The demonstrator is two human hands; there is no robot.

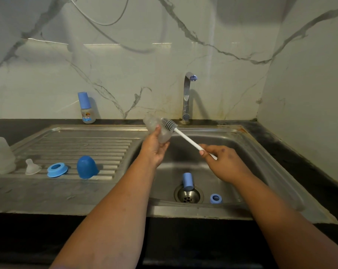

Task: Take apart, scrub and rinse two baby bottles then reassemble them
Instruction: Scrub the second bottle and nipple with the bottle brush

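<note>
Clear plastic bottle (pixel 157 131) lies tilted in the left hand (pixel 154 148) over the sink (pixel 247 152), fingers wrapped around it. Her right hand (pixel 221 162) pinches the white handle of a brush (pixel 169 125), bristles against the bottle's side. Teat (pixel 31 167), ring (pixel 57 169) and cap (pixel 86 167) rest on the drainboard (pixel 82 144); a second bottle (pixel 87 108) stands by the wall.
</note>
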